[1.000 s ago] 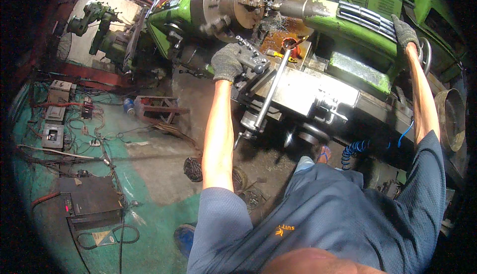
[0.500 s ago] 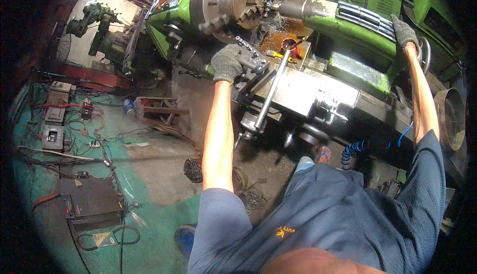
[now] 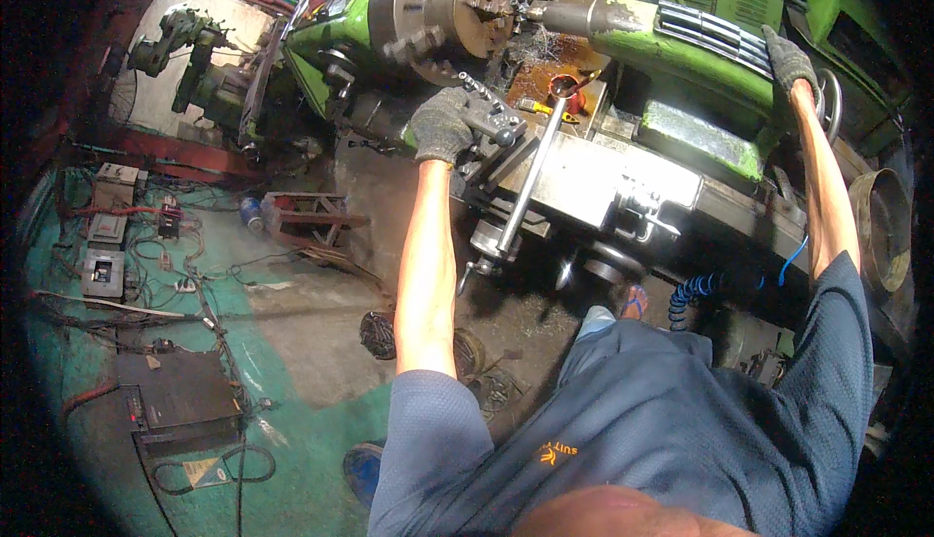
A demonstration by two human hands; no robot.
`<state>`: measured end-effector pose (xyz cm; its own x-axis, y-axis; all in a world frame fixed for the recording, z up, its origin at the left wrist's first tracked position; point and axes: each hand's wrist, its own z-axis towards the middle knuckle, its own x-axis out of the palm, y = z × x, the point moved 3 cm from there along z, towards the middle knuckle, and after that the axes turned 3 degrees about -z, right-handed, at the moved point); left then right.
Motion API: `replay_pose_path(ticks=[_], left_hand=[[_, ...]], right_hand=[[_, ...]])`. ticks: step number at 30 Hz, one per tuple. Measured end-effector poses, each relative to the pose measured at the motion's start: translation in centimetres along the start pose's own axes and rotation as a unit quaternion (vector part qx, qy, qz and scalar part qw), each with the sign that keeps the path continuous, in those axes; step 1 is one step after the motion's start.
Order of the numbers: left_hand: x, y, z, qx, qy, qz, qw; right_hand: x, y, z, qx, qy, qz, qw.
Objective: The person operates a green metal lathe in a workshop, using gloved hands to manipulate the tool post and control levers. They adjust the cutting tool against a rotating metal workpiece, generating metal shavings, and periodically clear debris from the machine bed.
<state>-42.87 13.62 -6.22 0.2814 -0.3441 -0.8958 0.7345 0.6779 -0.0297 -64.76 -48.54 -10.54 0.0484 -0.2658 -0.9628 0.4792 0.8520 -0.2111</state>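
Note:
My left hand (image 3: 441, 126), in a dark grey knit glove, is closed against the left side of the lathe's tool post (image 3: 489, 121). A lever with a round knob sticks out to the right of it; the fingertips are partly hidden. Just beyond stands the big steel chuck (image 3: 428, 12), its jaws facing the tailstock quill (image 3: 569, 18). My right hand (image 3: 793, 62), gloved alike, lies with fingers stretched over the rear end of the green tailstock (image 3: 671, 55), beside its handwheel (image 3: 831, 104). Several steel bars (image 3: 715, 33) rest on top of the tailstock.
A red cup (image 3: 564, 89) and a yellow-handled tool (image 3: 545, 109) sit behind the carriage. A long steel rod (image 3: 533, 177) slants across the cross slide. Left on the floor are cables, a dark box (image 3: 180, 391), a belt (image 3: 243, 461) and a metal frame (image 3: 316, 218).
The chuck's jaws stand at a different angle, so it has turned. Both hands stay practically where they were.

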Motion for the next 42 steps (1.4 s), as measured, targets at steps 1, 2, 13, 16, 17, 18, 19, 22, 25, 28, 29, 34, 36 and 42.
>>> replay_pose_path(ticks=[1, 2, 13, 16, 17, 18, 19, 22, 25, 28, 29, 34, 36, 42], left_hand=[[-0.1, -0.2, 0.1, 0.001, -0.003, 0.000, 1.000], [-0.2, -0.5, 0.1, 0.002, -0.006, 0.001, 1.000], [-0.5, -0.6, 0.3, -0.008, -0.009, -0.016, 1.000], [0.1, 0.3, 0.0, -0.023, 0.020, -0.004, 1.000], [0.1, 0.3, 0.0, -0.030, 0.036, 0.001, 0.999], [0.1, 0.3, 0.0, -0.031, 0.034, -0.007, 0.999], [0.1, 0.2, -0.1, -0.032, 0.032, -0.015, 0.999], [0.4, 0.3, 0.1, -0.014, 0.016, -0.017, 1.000], [0.4, 0.7, -0.1, -0.010, 0.023, -0.002, 1.000], [0.1, 0.4, 0.1, -0.020, 0.025, -0.032, 0.999], [0.2, -0.1, 0.5, -0.019, 0.019, -0.057, 0.998], [-0.1, -0.3, 0.0, -0.034, 0.019, -0.028, 0.999], [-0.8, -0.8, 0.3, -0.064, 0.041, -0.030, 0.997], [-1.7, -1.9, 0.7, -0.028, 0.045, -0.037, 0.998]], right_hand=[[0.0, -0.1, 0.0, -0.003, -0.003, -0.004, 1.000], [0.0, -0.2, 0.1, 0.009, 0.005, 0.011, 1.000], [-1.1, 0.5, -0.2, 0.039, 0.049, 0.017, 0.998], [-1.9, 1.2, -0.3, 0.040, 0.049, 0.041, 0.997], [-2.1, 1.3, -0.3, 0.057, 0.049, 0.068, 0.995], [-2.3, 1.5, -0.3, 0.074, 0.050, 0.095, 0.991], [-2.5, 1.7, -0.3, 0.091, 0.050, 0.122, 0.987], [-1.2, 0.2, 0.2, 0.140, 0.032, 0.189, 0.972], [-1.2, 0.6, -0.1, 0.106, 0.006, 0.176, 0.979], [-1.9, 1.0, -0.1, 0.127, 0.054, 0.205, 0.969], [-1.9, 0.8, -0.1, 0.134, 0.047, 0.178, 0.974], [-2.9, 2.3, -0.2, 0.135, 0.049, 0.170, 0.975], [-3.6, 2.4, -0.7, 0.174, 0.042, 0.200, 0.963], [-5.5, 3.1, -2.0, 0.160, 0.032, 0.203, 0.965]])
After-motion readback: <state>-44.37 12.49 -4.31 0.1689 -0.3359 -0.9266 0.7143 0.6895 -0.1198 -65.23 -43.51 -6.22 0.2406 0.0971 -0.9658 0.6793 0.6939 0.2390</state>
